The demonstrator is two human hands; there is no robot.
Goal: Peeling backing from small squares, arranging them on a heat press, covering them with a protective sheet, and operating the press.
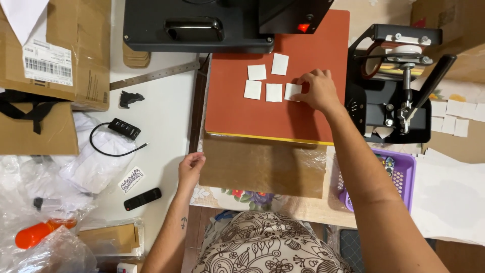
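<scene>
**Laying white squares on the press pad**

Pressing down on a small white square patch [292, 91], the right hand [317, 91] rested its fingertips on the piece's near edge, pinning it flat rather than gripping it. That patch lay on the flat red-orange rubber pad of the heat press [252, 119], last in a lower row of three. Just left of the fingers sat the four other white square patches [266, 80], two in the row and two above, all set close with narrow gaps. So five pieces seemed placed, this one not quite let go.

Well to the right of that hand, beyond the black mug press with its lever [399, 86], more white squares [454, 116] lay on cardboard, seemingly unused.

The left hand [191, 169] hung loosely curled and empty, fingertips touching the left edge of a brown translucent sheet [260, 167] spread just below the pad. The press's black upper plate [197, 25] stood swung aside above.
</scene>
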